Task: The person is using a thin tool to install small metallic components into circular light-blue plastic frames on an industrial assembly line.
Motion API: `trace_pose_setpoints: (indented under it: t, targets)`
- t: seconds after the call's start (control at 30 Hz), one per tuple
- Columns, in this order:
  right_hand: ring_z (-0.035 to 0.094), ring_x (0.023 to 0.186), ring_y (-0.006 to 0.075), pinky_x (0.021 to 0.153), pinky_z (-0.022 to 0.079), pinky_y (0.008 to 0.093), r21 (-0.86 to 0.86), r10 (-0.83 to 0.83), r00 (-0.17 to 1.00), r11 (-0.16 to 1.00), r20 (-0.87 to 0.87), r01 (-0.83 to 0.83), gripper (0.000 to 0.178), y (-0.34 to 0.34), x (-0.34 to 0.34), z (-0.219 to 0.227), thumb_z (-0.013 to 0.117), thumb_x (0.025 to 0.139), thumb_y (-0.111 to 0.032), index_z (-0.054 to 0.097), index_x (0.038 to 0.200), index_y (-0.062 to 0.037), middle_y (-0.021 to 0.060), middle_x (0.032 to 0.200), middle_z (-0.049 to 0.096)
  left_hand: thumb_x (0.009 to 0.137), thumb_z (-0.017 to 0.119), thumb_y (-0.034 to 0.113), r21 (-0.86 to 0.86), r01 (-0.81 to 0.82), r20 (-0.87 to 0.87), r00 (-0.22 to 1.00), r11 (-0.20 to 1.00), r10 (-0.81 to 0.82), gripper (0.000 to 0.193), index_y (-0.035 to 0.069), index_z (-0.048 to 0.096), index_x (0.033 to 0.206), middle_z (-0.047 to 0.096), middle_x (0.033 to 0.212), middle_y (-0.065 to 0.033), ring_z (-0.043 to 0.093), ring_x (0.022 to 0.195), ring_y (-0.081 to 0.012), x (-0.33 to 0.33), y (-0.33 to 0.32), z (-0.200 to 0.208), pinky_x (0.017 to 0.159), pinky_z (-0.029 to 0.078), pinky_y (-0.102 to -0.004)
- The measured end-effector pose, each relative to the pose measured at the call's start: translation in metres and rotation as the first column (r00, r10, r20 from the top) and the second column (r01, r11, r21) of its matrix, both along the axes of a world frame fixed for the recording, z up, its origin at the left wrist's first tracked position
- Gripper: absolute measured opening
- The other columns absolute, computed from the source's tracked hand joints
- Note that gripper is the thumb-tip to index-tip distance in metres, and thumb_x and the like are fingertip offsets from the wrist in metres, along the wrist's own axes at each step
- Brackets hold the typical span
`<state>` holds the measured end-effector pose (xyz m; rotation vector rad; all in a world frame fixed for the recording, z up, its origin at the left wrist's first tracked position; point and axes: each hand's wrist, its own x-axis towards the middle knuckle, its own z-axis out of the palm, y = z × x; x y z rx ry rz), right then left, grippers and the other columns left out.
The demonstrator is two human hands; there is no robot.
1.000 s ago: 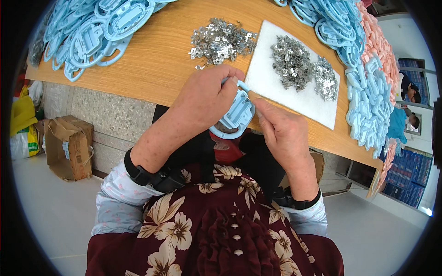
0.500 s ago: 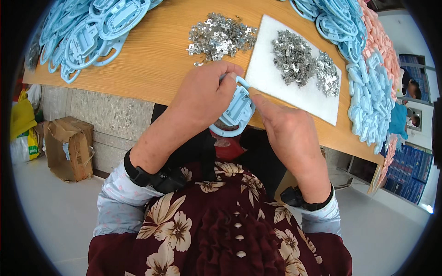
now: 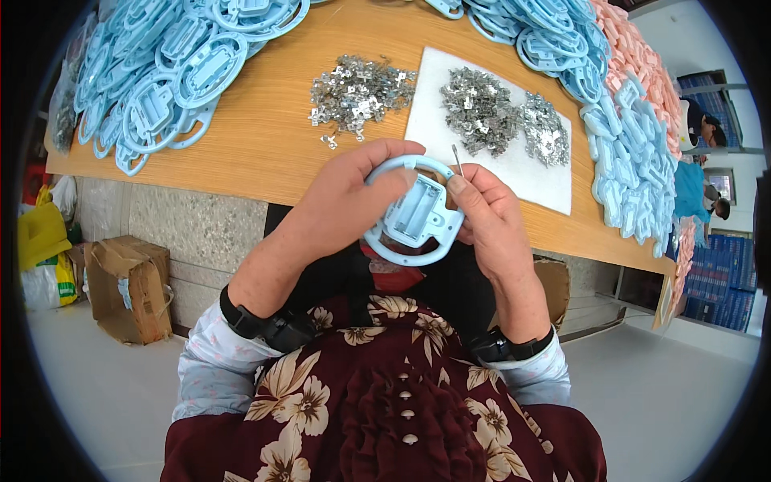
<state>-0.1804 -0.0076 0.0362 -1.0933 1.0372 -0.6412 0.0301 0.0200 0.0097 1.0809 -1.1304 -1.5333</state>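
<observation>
A light blue plastic toy steering wheel shell, with a rectangular compartment at its middle, is held up just off the table's near edge. My left hand is closed on the left and upper part of its ring, the thumb lying across the rim. At the right side of the ring, my right hand is closed, thumb and fingers pinching. A thin metal tool sticks up from between those fingers; the rest of it is hidden in the hand. Whether the right fingers also grip the ring is hard to see.
Small metal clips lie in a heap on the wooden table. More metal pieces rest on a white foam sheet. Blue shells pile up at far left; blue parts and pink parts cover the right side.
The shell has turned to show its compartment more squarely. My right hand has drawn in its fingers at the rim, and the metal tool now points upward. The view has shifted slightly.
</observation>
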Motion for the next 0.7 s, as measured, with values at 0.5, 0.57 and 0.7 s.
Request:
trace_pose_setpoints:
  t: [0.5, 0.57, 0.7]
  targets:
    - [0.055, 0.075, 0.0056, 0.065, 0.046, 0.0244, -0.495, -0.123, 0.983, 0.868, -0.135, 0.041, 0.024, 0.015, -0.002, -0.017, 0.049, 0.108, -0.02, 0.057, 0.119, -0.0001, 0.001, 0.08, 0.062, 0.104, 0.051, 0.026, 0.108, 0.114, -0.35, 0.934, 0.988, -0.069, 0.044, -0.002, 0.05, 0.139, 0.068, 0.1, -0.0105, 0.07, 0.074, -0.0187, -0.015, 0.008, -0.011, 0.055, 0.057, -0.027]
    - [0.059, 0.072, 0.0072, 0.064, 0.049, 0.026, -0.561, -0.122, 0.987, 0.827, -0.101, 0.045, 0.024, 0.016, 0.006, -0.023, 0.049, 0.107, -0.019, 0.055, 0.12, 0.0005, 0.0025, 0.08, 0.065, 0.106, 0.05, 0.03, 0.104, 0.126, -0.316, 0.945, 0.987, -0.088, 0.045, 0.0, 0.05, 0.138, 0.069, 0.094, -0.0107, 0.071, 0.07, -0.0166, -0.017, 0.009, -0.009, 0.053, 0.056, -0.0252]
    - [0.063, 0.066, 0.0132, 0.062, 0.051, 0.0289, -0.519, -0.085, 0.99, 0.855, -0.11, 0.015, 0.021, 0.017, 0.009, -0.013, 0.05, 0.106, -0.014, 0.053, 0.122, -0.0001, 0.0069, 0.079, 0.067, 0.104, 0.054, 0.03, 0.052, 0.19, -0.367, 0.916, 0.98, -0.158, 0.043, 0.001, 0.051, 0.136, 0.071, 0.092, -0.0153, 0.07, 0.066, -0.0167, -0.019, 0.01, -0.015, 0.049, 0.054, -0.0232]
